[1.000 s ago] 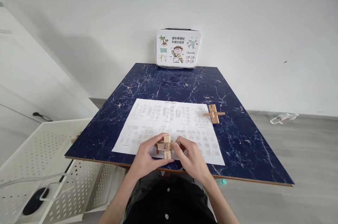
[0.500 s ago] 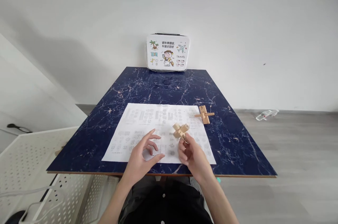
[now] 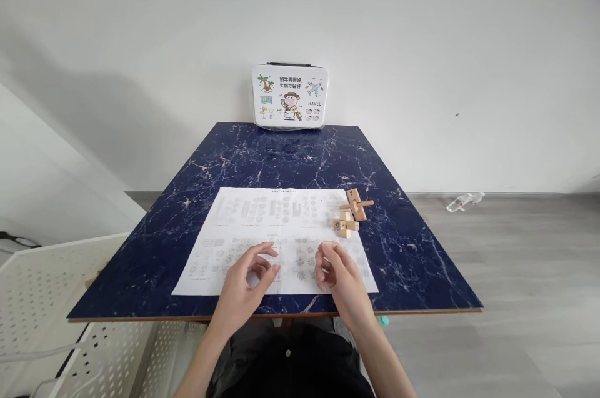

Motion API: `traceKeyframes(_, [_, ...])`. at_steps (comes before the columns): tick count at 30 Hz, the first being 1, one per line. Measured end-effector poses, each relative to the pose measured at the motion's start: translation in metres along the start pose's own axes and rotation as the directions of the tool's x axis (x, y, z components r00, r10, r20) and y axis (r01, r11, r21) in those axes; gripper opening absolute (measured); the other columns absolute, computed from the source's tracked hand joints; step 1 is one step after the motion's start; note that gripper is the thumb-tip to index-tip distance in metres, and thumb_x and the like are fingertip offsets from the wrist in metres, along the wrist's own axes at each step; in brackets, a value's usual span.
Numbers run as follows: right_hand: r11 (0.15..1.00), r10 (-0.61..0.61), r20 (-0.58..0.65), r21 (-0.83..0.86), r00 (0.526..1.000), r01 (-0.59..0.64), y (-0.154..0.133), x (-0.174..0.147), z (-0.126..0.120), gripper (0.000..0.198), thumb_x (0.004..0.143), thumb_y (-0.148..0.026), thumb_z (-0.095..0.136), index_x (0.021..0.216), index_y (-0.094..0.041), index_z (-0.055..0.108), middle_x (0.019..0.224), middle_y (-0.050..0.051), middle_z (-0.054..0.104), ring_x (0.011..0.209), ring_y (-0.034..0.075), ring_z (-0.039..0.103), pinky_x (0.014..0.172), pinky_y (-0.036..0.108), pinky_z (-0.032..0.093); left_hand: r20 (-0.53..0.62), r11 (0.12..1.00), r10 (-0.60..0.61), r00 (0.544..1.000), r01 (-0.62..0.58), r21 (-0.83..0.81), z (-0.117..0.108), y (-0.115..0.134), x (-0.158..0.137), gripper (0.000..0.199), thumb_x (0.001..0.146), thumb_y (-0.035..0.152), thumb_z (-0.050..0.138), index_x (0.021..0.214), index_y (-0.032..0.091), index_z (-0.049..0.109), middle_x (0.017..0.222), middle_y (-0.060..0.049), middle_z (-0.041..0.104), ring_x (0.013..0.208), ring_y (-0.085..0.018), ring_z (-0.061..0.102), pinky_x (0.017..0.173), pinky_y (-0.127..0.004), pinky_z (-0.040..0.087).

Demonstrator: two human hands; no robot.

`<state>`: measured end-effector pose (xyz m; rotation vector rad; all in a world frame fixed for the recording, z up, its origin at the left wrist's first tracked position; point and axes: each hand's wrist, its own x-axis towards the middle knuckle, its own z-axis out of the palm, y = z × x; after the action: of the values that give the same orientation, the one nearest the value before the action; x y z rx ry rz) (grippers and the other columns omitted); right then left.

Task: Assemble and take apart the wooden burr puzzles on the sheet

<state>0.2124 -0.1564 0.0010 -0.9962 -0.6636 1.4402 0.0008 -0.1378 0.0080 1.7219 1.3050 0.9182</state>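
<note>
A burr puzzle of pale interlocked wooden blocks [image 3: 345,225] rests on the upper right part of a printed instruction sheet [image 3: 201,267]. Right behind it lies a second wooden puzzle, a flat numbered block with a rod through it [image 3: 357,205], over the sheet's right edge. Loosely curled and holding nothing, my right hand [image 3: 342,273] hovers over the lower right of the sheet, just in front of the burr puzzle. My left hand [image 3: 246,279] is over the lower middle of the sheet, empty, a gap showing between thumb and bent fingers.
A dark blue marble-patterned table [image 3: 285,160] is under the sheet. At its far edge a white cartoon-printed case [image 3: 290,98] leans against the wall. A white perforated rack [image 3: 28,298] with cables stands at the left; a clear plastic bottle [image 3: 464,201] lies on the floor.
My right hand has set the burr puzzle down at the sheet's upper right and let go of it, drawing back a little. The left hand is still empty. The view has shifted slightly.
</note>
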Motion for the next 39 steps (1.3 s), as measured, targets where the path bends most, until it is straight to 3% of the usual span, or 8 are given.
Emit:
traceKeyframes(6, [0.978,-0.059,-0.035,-0.205,0.998,0.051,-0.007,0.012,-0.013,0.040,0.089,-0.058,0.075,0.111,-0.026,0.066,0.113,0.006,0.067,0.076,0.018,0.063,0.061,0.031,0.048,-0.002,0.999,0.006,1.000,-0.005,0.038,0.000,-0.001,0.001,0.037,0.100,0.051,0.063,0.127,0.027,0.066,0.116,-0.009,0.076,0.086,-0.022,0.075,0.067,-0.030,0.062])
traceKeyframes(12, [0.938,-0.084,-0.119,-0.344,0.989,0.038,-0.010,0.024,-0.029,0.060,0.091,-0.058,0.072,0.139,-0.028,0.053,0.125,0.009,0.072,0.075,0.021,0.068,0.084,0.042,0.054,0.017,0.999,-0.002,1.000,0.001,0.052,-0.001,-0.007,0.001,0.036,0.101,0.051,0.062,0.128,0.028,0.066,0.117,-0.007,0.075,0.089,-0.022,0.074,0.074,-0.031,0.064])
traceKeyframes(17, [0.923,-0.137,-0.148,-0.377,0.979,0.072,-0.013,0.018,-0.038,0.063,0.090,-0.060,0.073,0.140,-0.028,0.052,0.123,0.010,0.074,0.087,0.026,0.071,0.091,0.047,0.055,0.021,0.998,0.018,1.000,-0.019,0.065,-0.001,-0.007,0.001,0.036,0.101,0.051,0.061,0.128,0.028,0.067,0.117,-0.008,0.076,0.090,-0.023,0.074,0.077,-0.034,0.064])
traceKeyframes(22, [0.866,-0.222,-0.121,-0.480,0.968,0.139,-0.021,0.009,-0.048,0.048,0.092,-0.057,0.070,0.127,-0.026,0.060,0.127,0.012,0.071,0.085,0.024,0.070,0.075,0.039,0.055,0.014,0.996,0.036,0.999,-0.037,0.085,-0.001,-0.005,0.002,0.034,0.101,0.050,0.062,0.126,0.028,0.069,0.113,-0.007,0.077,0.087,-0.023,0.074,0.074,-0.033,0.064])
traceKeyframes(27, [0.751,-0.419,-0.159,-0.614,0.894,0.243,-0.040,0.025,-0.072,0.036,0.094,-0.053,0.066,0.113,-0.023,0.065,0.108,0.011,0.075,0.078,0.022,0.066,0.069,0.036,0.053,0.013,0.996,0.039,0.999,-0.040,0.082,0.000,-0.003,0.002,0.033,0.102,0.050,0.061,0.125,0.027,0.069,0.111,-0.008,0.077,0.088,-0.023,0.074,0.078,-0.035,0.064])
traceKeyframes(32, [0.490,-0.617,-0.185,-0.851,0.765,0.190,-0.074,0.073,-0.106,0.032,0.096,-0.051,0.061,0.108,-0.022,0.064,0.098,0.009,0.077,0.086,0.026,0.072,0.079,0.038,0.051,0.017,0.997,0.025,1.000,-0.026,0.079,0.000,-0.004,0.002,0.033,0.101,0.050,0.062,0.123,0.027,0.070,0.112,-0.007,0.077,0.089,-0.023,0.074,0.079,-0.035,0.063])
traceKeyframes(36, [0.359,-0.530,-0.159,-0.932,0.833,0.050,-0.093,0.110,-0.120,0.034,0.097,-0.056,0.058,0.105,-0.023,0.060,0.078,0.005,0.076,0.081,0.028,0.072,0.078,0.038,0.046,0.013,0.996,0.022,1.000,-0.023,0.081,0.000,-0.004,0.003,0.033,0.101,0.050,0.062,0.122,0.027,0.070,0.111,-0.006,0.078,0.089,-0.023,0.075,0.078,-0.033,0.063])
traceKeyframes(39, [0.370,-0.456,-0.161,-0.929,0.875,0.022,-0.094,0.128,-0.124,0.030,0.094,-0.052,0.060,0.100,-0.023,0.061,0.067,0.004,0.073,0.074,0.028,0.070,0.073,0.037,0.045,0.016,0.997,0.021,1.000,-0.022,0.079,0.000,-0.006,0.002,0.034,0.101,0.051,0.061,0.123,0.026,0.070,0.110,-0.007,0.078,0.089,-0.023,0.074,0.078,-0.034,0.063])
